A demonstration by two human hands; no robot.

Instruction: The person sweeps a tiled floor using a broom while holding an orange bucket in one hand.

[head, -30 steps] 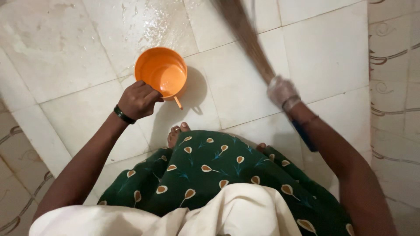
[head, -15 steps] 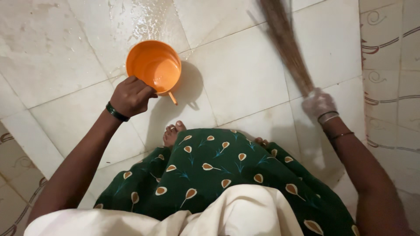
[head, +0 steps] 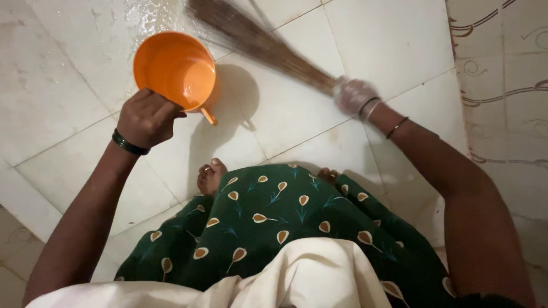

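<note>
My left hand (head: 147, 117) grips the handle of an orange plastic mug (head: 174, 68), held over the pale tiled floor (head: 388, 40) at the upper left. A black band circles that wrist. My right hand (head: 354, 96), in a thin clear glove with bangles at the wrist, holds a brown stick broom (head: 257, 41). The broom's bristles stretch up and to the left across the wet tiles, passing just behind the mug. My bare feet (head: 210, 175) show below, under a green patterned skirt.
The floor tiles near the top glisten with water (head: 142, 14). A patterned wall or border tile (head: 502, 85) runs down the right side. Another patterned strip lies at the lower left corner (head: 14, 251).
The broom has swung from upright at the right to slanting left across the floor. My right hand moved left with it. The mug stayed about where it was.
</note>
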